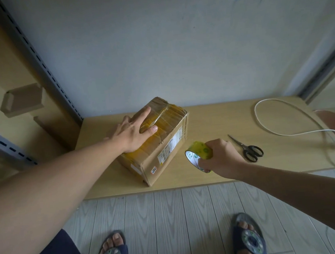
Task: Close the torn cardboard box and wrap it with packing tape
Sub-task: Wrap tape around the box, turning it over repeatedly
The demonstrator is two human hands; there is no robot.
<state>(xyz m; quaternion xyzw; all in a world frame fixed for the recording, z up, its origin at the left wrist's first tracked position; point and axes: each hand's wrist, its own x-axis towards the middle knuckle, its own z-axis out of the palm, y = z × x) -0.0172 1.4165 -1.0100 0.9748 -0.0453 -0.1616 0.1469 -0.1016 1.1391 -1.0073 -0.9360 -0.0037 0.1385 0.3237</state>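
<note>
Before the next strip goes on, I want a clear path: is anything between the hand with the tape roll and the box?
Nothing visible. The right hand grips the tape roll close beside the cardboard box, only bare table between them. The scissors lie on the hand's far side.

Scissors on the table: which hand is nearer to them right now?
Right. The right hand, gripping the tape roll, is just beside the scissors; the left hand lies flat on the cardboard box, farther off.
</note>
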